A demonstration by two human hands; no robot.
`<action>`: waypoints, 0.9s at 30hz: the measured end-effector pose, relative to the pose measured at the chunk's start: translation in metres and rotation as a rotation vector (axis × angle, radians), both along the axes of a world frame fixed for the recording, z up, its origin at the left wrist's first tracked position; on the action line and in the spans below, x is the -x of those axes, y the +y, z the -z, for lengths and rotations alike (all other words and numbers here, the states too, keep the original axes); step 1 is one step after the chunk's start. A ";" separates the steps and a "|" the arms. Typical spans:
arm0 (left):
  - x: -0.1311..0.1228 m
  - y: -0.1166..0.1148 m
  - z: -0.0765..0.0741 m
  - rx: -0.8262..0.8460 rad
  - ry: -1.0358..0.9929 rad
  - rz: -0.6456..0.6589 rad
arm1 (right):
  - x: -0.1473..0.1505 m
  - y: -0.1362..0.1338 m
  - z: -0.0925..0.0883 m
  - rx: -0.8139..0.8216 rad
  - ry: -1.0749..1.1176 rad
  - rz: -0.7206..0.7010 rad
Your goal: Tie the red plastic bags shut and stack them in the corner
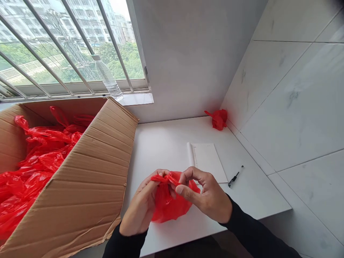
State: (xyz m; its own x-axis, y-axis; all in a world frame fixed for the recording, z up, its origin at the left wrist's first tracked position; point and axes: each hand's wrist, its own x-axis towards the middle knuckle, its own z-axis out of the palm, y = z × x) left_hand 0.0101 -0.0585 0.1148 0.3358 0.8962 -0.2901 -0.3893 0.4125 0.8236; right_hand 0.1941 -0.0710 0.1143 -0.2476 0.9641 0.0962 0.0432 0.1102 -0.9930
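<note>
A red plastic bag (172,209) rests on the white table near its front edge, its top gathered and twisted. My left hand (145,200) is closed on the left part of the gathered top, thumb and fingers pinching the plastic. On the other side my right hand (205,193) pinches the right part of the same top between thumb and forefinger. Both hands are close together above the bag. What the bag contains is hidden.
A cardboard box (94,182) full of red bags (56,154) stands at the left. Behind the hands lie an open notebook (208,157) and a pen (235,177). A small red bag (219,119) sits in the back corner. A water bottle (107,79) leans on the windowsill.
</note>
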 end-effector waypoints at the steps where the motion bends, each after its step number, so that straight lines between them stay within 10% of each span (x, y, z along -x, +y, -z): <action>1: 0.000 -0.002 -0.002 0.020 -0.003 -0.010 | 0.000 0.000 0.001 0.007 0.007 -0.005; 15: -0.003 -0.002 0.013 -0.092 0.246 -0.079 | 0.006 -0.003 0.014 0.040 -0.065 -0.016; 22: 0.009 -0.002 -0.001 -0.279 0.458 0.179 | -0.001 0.006 0.022 -0.131 -0.134 0.140; 27: 0.012 -0.005 -0.003 -0.534 0.674 0.239 | 0.005 0.026 0.036 -0.010 -0.020 -0.118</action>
State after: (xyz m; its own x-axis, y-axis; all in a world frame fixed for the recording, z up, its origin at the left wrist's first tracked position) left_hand -0.0017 -0.0638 0.1182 0.4401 0.8961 -0.0573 0.2942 -0.0836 0.9521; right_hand 0.1896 -0.0453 0.0786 -0.3617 0.9269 0.0997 0.0494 0.1258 -0.9908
